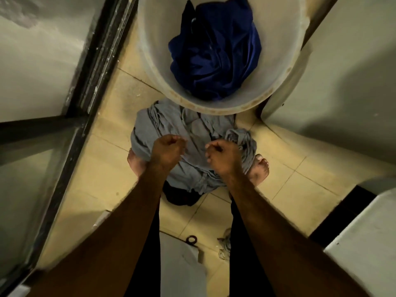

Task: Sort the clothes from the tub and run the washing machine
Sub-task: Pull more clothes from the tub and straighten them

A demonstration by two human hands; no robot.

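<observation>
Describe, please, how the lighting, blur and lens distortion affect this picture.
Head view: dim, yellowish light; the wide-angle lens bows the dark frame near the corners; the left hand and right hand are slightly motion-blurred; the dark cloth below the grey garment sinks into shadow; the blue clothes in the tub read clearly.

The single head-worn wide-angle camera looks steeply down and slightly forward, over the person's own feet [260,168] onto the tiled floor [102,168], and its lens bends straight edges outward at the frame borders. Both forearms [128,221] enter from the bottom edge (nearest the lens). The left hand [168,150] and right hand [222,155] lie near frame centre above the grey garment [192,129], and the tub [150,61] occupies the top centre, farther forward and cut by the upper edge.
</observation>
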